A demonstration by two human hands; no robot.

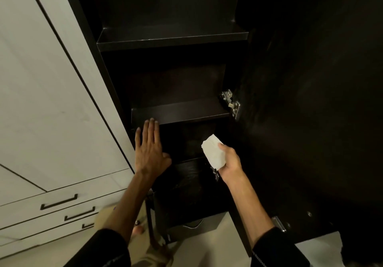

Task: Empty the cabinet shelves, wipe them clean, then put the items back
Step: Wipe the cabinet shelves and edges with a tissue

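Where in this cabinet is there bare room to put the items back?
The upper shelf shows bare from side wall to side wall. The middle shelf is bare between the left hand at its front edge and the hinge. Lower down, the right hand holding the white tissue crowds the opening.

Home interior, fitted storage wall.
Tall dark cabinet [172,38] with door [310,100] swung open on metal hinges [231,103], shelves [180,111] bare; adjoining white panelled wardrobe doors [41,80]; white drawers [51,208] with dark bar handles [59,202]; pale floor [319,248] below. Domestic built-in furniture throughout.
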